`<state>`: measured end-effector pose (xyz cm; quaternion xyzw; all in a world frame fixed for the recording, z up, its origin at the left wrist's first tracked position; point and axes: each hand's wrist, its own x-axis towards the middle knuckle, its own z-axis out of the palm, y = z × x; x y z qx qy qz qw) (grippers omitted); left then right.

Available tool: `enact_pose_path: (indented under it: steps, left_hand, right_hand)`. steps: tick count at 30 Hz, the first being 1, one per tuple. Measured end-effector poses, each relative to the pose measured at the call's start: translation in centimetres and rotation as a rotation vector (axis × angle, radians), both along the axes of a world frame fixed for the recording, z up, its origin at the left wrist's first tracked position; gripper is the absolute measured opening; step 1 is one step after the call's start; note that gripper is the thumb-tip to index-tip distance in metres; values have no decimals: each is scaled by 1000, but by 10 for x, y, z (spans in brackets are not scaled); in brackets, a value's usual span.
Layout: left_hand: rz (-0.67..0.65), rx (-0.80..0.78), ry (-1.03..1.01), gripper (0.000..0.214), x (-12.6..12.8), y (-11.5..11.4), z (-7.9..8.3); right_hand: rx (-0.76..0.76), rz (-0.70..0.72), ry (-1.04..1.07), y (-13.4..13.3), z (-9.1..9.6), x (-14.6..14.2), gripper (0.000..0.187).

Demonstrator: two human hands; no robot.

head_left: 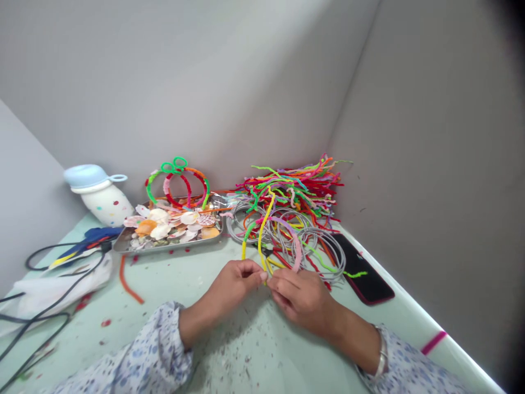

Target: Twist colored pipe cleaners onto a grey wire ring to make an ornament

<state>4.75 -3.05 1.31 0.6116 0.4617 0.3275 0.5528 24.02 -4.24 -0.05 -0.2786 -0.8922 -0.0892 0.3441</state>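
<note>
In the head view, my left hand (238, 279) and my right hand (303, 295) meet fingertip to fingertip above the table. A yellow pipe cleaner (262, 235) rises from between them, its bent upper end standing in front of a pile. My left thumb and forefinger pinch its lower part. A headband wrapped in green, yellow, purple and pink fuzzy pipe cleaner (287, 225) arches above the hands. Its pink end goes down into my right hand, whose fingers are closed round it and near the yellow strand. The fingers partly hide where strand and band meet.
Behind are a pipe cleaner pile (303, 189) and coiled grey wire (328, 246). A metal tray (168, 249) holds shells, with finished headbands (188, 186) at its back. A bottle (109, 202), black cable (53, 314) and plastic bag (77, 284) lie left, a phone (365, 273) right.
</note>
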Motion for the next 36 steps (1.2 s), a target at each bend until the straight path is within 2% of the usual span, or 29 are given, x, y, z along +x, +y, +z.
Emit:
enact_pose_path:
  steps: [8, 18, 30, 36]
  left_hand:
    - [-7, -103, 11, 31, 2, -3, 6]
    - [24, -261, -36, 31, 8, -14, 15]
    - [90, -335, -48, 19, 6, -9, 5]
    - [100, -306, -24, 17, 5, -11, 9]
  right_hand:
    - [39, 54, -19, 1, -2, 2, 14]
    - [-8, 97, -58, 0, 3, 4, 21]
    - [36, 73, -45, 1, -1, 1, 19]
    - [16, 41, -73, -1, -1, 0, 20]
